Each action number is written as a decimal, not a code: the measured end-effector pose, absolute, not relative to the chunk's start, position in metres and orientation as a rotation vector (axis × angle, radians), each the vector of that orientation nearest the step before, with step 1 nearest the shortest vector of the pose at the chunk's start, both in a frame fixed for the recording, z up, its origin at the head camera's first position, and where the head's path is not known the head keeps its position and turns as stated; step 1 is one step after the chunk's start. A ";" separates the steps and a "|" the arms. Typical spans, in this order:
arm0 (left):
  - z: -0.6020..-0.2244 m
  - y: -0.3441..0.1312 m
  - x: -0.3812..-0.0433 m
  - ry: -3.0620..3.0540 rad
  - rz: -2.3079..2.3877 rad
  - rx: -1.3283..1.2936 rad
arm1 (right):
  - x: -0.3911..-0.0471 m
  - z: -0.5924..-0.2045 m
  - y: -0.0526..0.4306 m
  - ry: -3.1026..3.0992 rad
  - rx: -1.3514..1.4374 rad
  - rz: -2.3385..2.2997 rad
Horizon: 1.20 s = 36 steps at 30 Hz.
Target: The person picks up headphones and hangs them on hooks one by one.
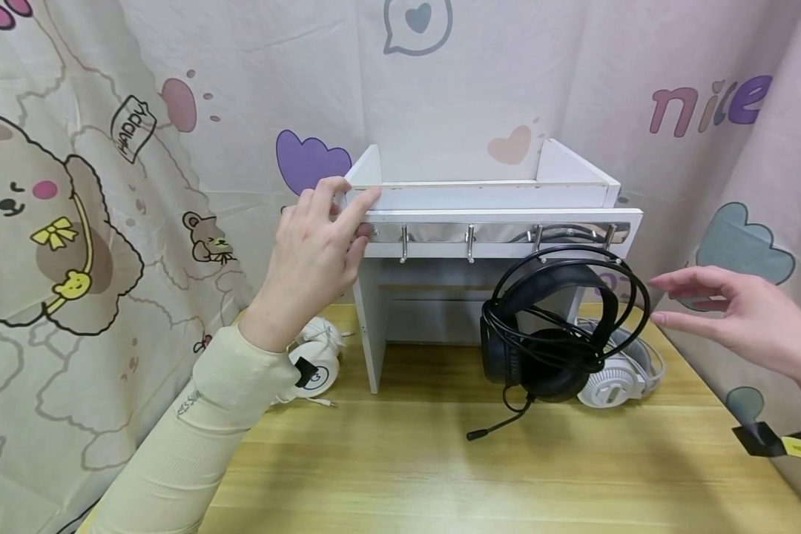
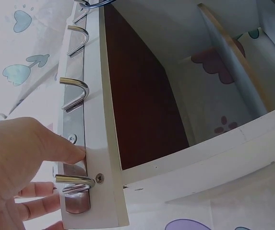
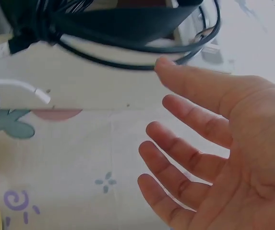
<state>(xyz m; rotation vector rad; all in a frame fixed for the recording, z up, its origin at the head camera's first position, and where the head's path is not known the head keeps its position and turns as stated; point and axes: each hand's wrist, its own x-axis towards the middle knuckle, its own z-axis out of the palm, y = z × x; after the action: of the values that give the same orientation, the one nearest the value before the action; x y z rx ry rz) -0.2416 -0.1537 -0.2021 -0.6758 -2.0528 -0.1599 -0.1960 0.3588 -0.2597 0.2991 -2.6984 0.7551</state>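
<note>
A black headset (image 1: 552,334) with a boom microphone hangs by its looped cable (image 1: 643,304) from the right end of a metal hook rail (image 1: 437,233). The rail runs along the front board of a white shelf (image 1: 494,197). My left hand (image 1: 320,252) grips that board at its left end; in the left wrist view the thumb (image 2: 65,146) presses the rail beside a hook, fingers behind. My right hand (image 1: 741,311) is just right of the headset, fingers extended and slightly bent, holding nothing. In the right wrist view its thumb tip (image 3: 163,64) appears at the cable; contact is unclear.
White headphones (image 1: 614,380) lie on the wooden table (image 1: 400,460) behind the black headset. A second white pair (image 1: 317,363) with a bundled cord lies left of the shelf, partly behind my left forearm. A printed curtain (image 1: 240,89) encloses the back and sides.
</note>
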 end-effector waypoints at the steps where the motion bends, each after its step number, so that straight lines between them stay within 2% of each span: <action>1: -0.202 -0.154 -0.242 -2.053 -0.161 -0.675 | -0.198 -0.261 0.361 -2.722 0.294 0.749; 36: -0.201 -0.154 -0.239 -2.055 -0.143 -0.657 | -0.281 -0.355 0.452 -3.112 0.152 0.738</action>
<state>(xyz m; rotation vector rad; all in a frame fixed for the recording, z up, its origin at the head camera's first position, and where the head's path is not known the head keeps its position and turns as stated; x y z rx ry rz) -0.2395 -0.1540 -0.2014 -0.6568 -2.0552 -0.1428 -0.2807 0.4520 -0.3555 0.1521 -3.1116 0.7382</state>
